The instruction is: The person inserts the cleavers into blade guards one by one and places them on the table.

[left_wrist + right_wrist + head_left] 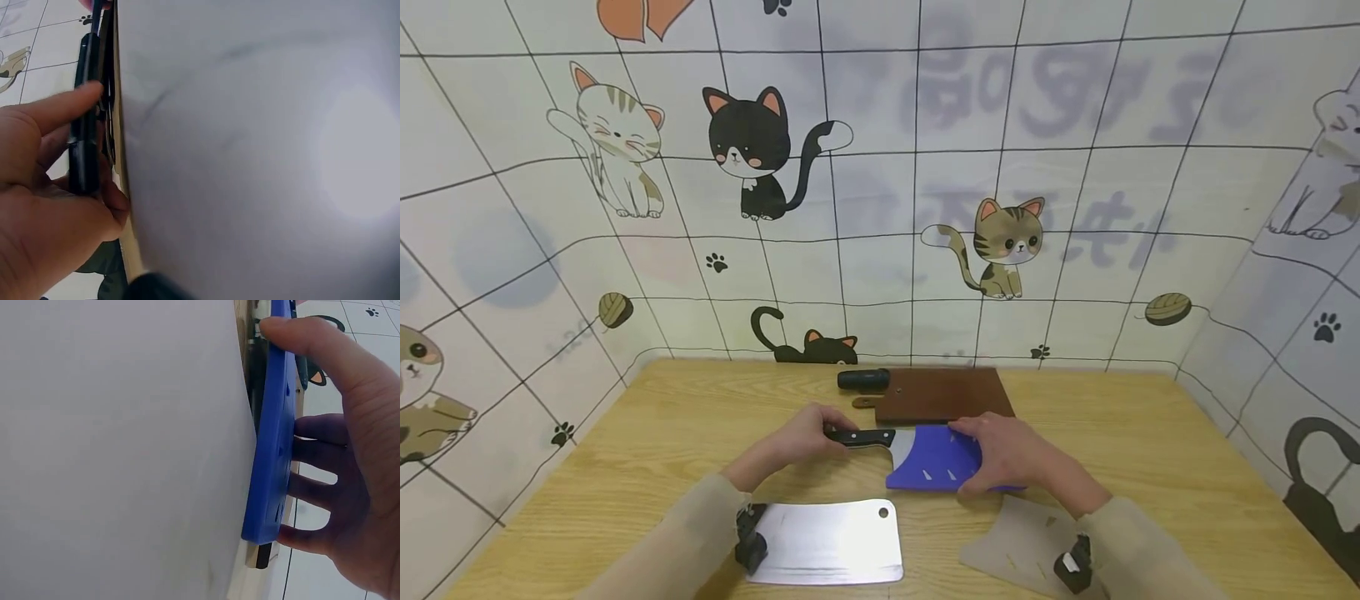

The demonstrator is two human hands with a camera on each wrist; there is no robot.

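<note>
My left hand [815,433] holds a knife by its black riveted handle [868,437]. In the left wrist view the thumb and fingers lie around that handle [86,119]. A blue blade sheath [936,458] with small slots covers most of the knife's blade; a strip of bare metal [902,446] shows near the handle. My right hand [1006,457] grips the sheath across its far part. The right wrist view has the thumb on one edge of the blue sheath [272,437] and the fingers on the opposite side.
Nearer me lies a broad cleaver blade [827,542], its left end hidden by my left forearm. A beige sheath [1018,546] lies partly under my right wrist. Behind the knife is a flat brown case [943,394], with a black handle [863,380] at its left end.
</note>
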